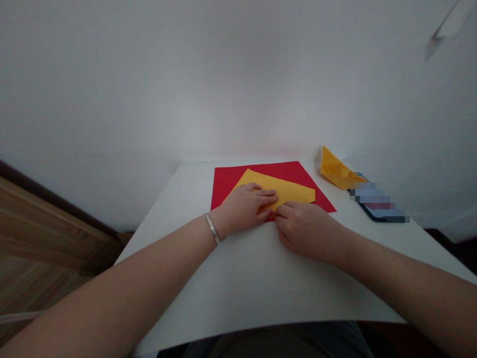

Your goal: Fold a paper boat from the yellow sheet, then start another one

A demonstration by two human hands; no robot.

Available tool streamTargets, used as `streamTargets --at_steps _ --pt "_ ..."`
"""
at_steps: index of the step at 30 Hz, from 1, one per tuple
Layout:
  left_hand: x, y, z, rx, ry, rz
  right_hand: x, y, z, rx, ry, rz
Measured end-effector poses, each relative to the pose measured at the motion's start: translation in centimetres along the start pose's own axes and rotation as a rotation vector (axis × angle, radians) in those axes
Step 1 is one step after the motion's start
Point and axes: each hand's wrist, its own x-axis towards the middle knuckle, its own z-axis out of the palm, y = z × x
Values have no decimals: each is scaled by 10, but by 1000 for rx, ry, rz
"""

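Landmark: the red paper sheet [294,171] lies flat on the white table [194,191], turned so that one corner points toward the person.

Yellow paper: the yellow paper sheet [288,191] lies on top of the red sheet, across its middle, with a long straight edge on the far side. Its near part is covered by both hands, so any folds there cannot be made out.

Left hand: the left hand [244,209] is open and lies flat over the near left part of the red sheet, with its fingers stretched across the yellow sheet and resting on it. A silver bangle [212,228] circles the wrist.

Right hand: the right hand [303,231] sits at the near edge of the red sheet, just beside the left hand's fingertips. Its fingers curve down onto the yellow sheet's near edge. Whether they pinch the paper or only touch it cannot be told.

Beyond the right corner: a folded yellow paper piece [335,171] lies past the red sheet's far right edge, well apart from both hands.

Further right: a dark flat device [376,209], partly blurred out, lies just beside that folded piece.
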Motion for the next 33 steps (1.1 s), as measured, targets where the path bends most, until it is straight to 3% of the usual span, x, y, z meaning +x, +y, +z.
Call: streamTargets --at_steps 7,15,19,27,33 --pt "0 -6 0 -43 -87 -10 -2 6 -3 134 -59 197" --pt "-3 -9 -5 -82 -224 -99 -5 20 1 -61 -245 346" --pt "-5 -11 -5 -90 -270 -140 -7 27 5 -84 -323 325" --pt "-10 -20 -5 -71 -360 -270 -7 41 16 -51 -250 585" --pt "-15 -19 -5 -11 -312 -264 -6 42 19 -107 -206 619"
